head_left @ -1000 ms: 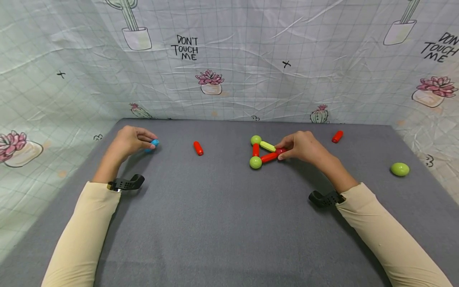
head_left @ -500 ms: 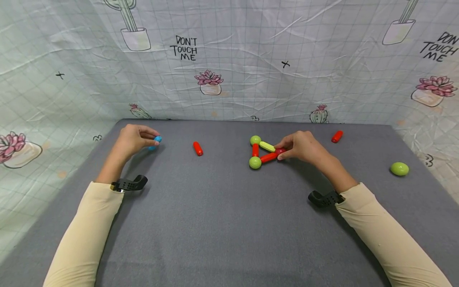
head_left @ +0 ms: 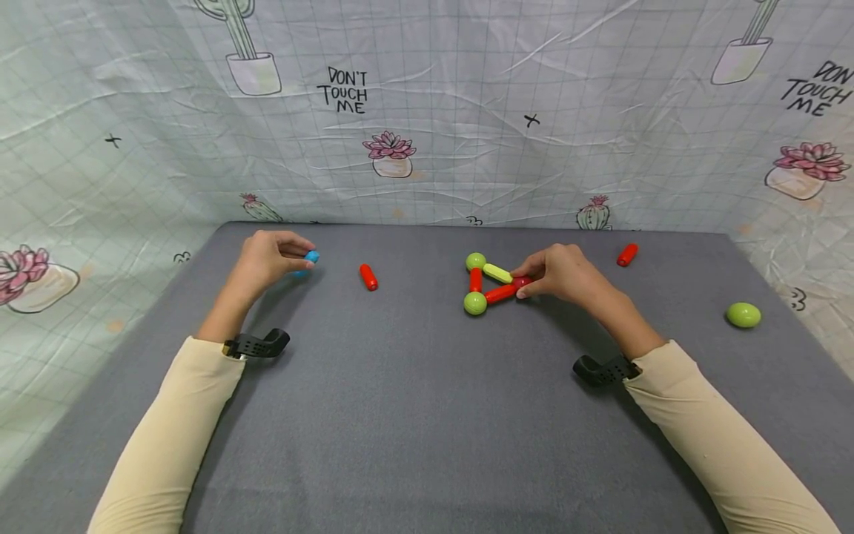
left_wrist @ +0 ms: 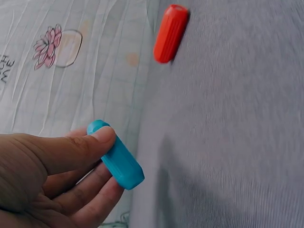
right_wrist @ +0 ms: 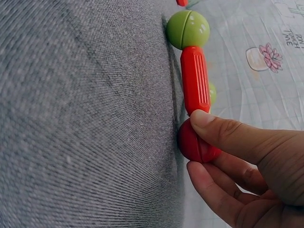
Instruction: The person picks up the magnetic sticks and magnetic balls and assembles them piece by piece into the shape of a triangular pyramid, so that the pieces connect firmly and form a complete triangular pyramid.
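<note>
My left hand (head_left: 270, 258) pinches a blue toy rod (left_wrist: 121, 164) between thumb and fingers, just above the table at the left. My right hand (head_left: 563, 273) holds a dark red ball (right_wrist: 192, 142) at one corner of a triangle of balls and rods. That triangle has a red rod (right_wrist: 194, 78) and a yellow rod (head_left: 497, 273) meeting at the red ball. Another red rod (head_left: 476, 279) joins the two green balls, a far one (head_left: 476, 261) and a near one (head_left: 475, 303). Thumb and fingers partly cover the red ball.
One loose red rod (head_left: 368, 277) lies on the grey table (head_left: 400, 415) between my left hand and the triangle. Another loose red rod (head_left: 627, 254) is at the back right. A green egg-shaped piece (head_left: 743, 315) sits near the right edge. A printed cloth (head_left: 454, 170) hangs behind.
My left hand has moved to the right with the blue rod, closer to the loose red rod. The right hand and the triangle stay in place.
</note>
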`<control>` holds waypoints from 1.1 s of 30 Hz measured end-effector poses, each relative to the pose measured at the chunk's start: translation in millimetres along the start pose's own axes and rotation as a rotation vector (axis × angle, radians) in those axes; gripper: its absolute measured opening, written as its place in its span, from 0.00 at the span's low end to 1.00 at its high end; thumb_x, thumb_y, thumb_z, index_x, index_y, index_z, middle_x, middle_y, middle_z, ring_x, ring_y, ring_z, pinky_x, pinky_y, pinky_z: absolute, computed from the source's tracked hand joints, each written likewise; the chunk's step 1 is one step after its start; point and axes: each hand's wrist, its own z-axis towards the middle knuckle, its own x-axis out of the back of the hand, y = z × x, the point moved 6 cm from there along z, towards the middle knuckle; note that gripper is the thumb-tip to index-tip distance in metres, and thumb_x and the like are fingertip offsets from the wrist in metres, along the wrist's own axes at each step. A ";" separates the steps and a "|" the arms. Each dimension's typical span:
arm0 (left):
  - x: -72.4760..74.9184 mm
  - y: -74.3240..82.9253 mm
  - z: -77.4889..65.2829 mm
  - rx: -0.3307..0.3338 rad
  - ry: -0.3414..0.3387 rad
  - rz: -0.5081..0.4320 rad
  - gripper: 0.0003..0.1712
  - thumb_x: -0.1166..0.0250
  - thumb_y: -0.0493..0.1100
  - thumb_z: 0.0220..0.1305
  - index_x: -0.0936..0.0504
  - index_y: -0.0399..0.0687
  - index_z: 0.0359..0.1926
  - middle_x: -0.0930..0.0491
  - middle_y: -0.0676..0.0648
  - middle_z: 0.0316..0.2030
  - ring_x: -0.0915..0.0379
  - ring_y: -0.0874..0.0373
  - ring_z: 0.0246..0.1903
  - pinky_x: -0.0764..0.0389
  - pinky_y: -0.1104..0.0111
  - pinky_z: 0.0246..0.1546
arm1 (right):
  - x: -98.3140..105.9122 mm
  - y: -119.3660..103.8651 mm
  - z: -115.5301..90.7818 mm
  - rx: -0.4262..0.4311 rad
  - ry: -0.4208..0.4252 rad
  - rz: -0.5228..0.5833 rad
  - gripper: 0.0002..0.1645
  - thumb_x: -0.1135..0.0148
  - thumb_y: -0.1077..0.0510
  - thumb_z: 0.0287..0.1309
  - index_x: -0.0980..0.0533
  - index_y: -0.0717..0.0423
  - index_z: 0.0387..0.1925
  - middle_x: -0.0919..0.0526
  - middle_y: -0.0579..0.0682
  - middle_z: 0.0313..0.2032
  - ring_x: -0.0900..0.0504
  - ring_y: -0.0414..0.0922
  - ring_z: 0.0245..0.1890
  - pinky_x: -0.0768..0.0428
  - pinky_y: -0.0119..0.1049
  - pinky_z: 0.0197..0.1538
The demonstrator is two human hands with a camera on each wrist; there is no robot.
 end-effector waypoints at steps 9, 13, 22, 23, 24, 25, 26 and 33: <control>-16.2 28.9 13.7 -0.088 -0.017 -0.016 0.16 0.25 0.38 0.61 0.12 0.42 0.51 0.12 0.40 0.46 0.14 0.56 0.37 0.18 0.66 0.40 | 0.6 0.1 -1.1 -0.012 -0.002 0.008 0.21 0.20 0.57 0.52 0.12 0.54 0.49 0.10 0.53 0.46 0.19 0.47 0.42 0.25 0.37 0.37; -26.3 45.5 22.0 -0.110 -0.034 -0.053 0.15 0.26 0.36 0.61 0.12 0.43 0.49 0.12 0.41 0.45 0.14 0.53 0.39 0.17 0.62 0.42 | 1.1 0.1 -1.7 -0.023 -0.003 0.011 0.21 0.20 0.57 0.52 0.12 0.54 0.49 0.11 0.53 0.46 0.19 0.48 0.42 0.25 0.36 0.37; -56.0 81.5 34.3 -0.150 -0.089 -0.119 0.13 0.27 0.34 0.62 0.11 0.42 0.48 0.12 0.41 0.46 0.15 0.49 0.45 0.18 0.57 0.48 | -0.3 0.5 -0.4 -0.033 0.002 0.016 0.22 0.20 0.57 0.51 0.13 0.54 0.50 0.10 0.53 0.43 0.16 0.47 0.41 0.23 0.36 0.37; -59.1 85.5 35.2 -0.156 -0.095 -0.126 0.13 0.26 0.34 0.62 0.11 0.42 0.48 0.12 0.41 0.46 0.15 0.49 0.45 0.18 0.57 0.48 | -0.5 1.0 -0.3 -0.036 0.002 0.016 0.22 0.20 0.57 0.51 0.13 0.54 0.50 0.10 0.53 0.43 0.16 0.47 0.41 0.23 0.36 0.38; -62.1 89.2 36.4 -0.162 -0.100 -0.134 0.13 0.26 0.35 0.62 0.11 0.42 0.48 0.12 0.42 0.45 0.15 0.50 0.44 0.18 0.58 0.48 | -0.6 1.2 -0.1 -0.034 0.002 0.015 0.22 0.20 0.56 0.51 0.13 0.54 0.50 0.10 0.53 0.43 0.16 0.47 0.41 0.23 0.36 0.37; -64.8 93.0 37.2 -0.168 -0.104 -0.140 0.12 0.26 0.35 0.61 0.11 0.43 0.47 0.12 0.42 0.45 0.15 0.50 0.44 0.18 0.58 0.48 | -0.7 1.5 0.1 -0.033 0.003 0.014 0.22 0.20 0.56 0.51 0.13 0.55 0.50 0.10 0.53 0.43 0.16 0.47 0.41 0.22 0.36 0.37; -67.2 96.9 37.7 -0.176 -0.109 -0.153 0.12 0.26 0.35 0.61 0.11 0.43 0.47 0.12 0.42 0.45 0.15 0.50 0.43 0.18 0.59 0.47 | -0.8 1.7 0.2 -0.034 0.004 0.012 0.22 0.20 0.56 0.51 0.13 0.55 0.50 0.10 0.53 0.43 0.16 0.47 0.40 0.22 0.36 0.37; -78.4 119.1 39.4 -0.235 -0.125 -0.196 0.12 0.25 0.35 0.60 0.11 0.42 0.45 0.11 0.43 0.44 0.14 0.52 0.41 0.17 0.61 0.46 | -0.9 4.1 0.4 -0.052 0.015 0.019 0.23 0.19 0.56 0.50 0.12 0.54 0.50 0.10 0.53 0.42 0.15 0.46 0.40 0.21 0.35 0.37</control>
